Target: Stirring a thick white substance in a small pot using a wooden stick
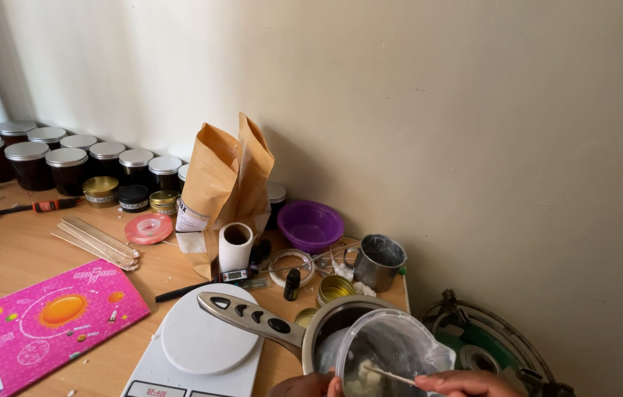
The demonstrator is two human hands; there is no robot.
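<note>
At the bottom edge, my left hand [310, 385] grips the rim of a clear plastic container [388, 349] tilted over a metal saucepan [333, 323]. My right hand [466, 383] holds a thin stick [392, 376] that reaches into the container, where pale waxy lumps [359, 381] lie. The saucepan's long handle [249, 317] points left, over a white kitchen scale [197, 345]. Only the fingers of both hands show.
On the wooden table stand a brown paper bag [227, 180], a purple bowl [311, 224], a metal cup [379, 261], several dark lidded jars [69, 165], small tins, a pink tape reel [148, 228], wooden sticks [94, 241], a pink box [39, 320] and a thermometer [236, 276]. The wall is close behind.
</note>
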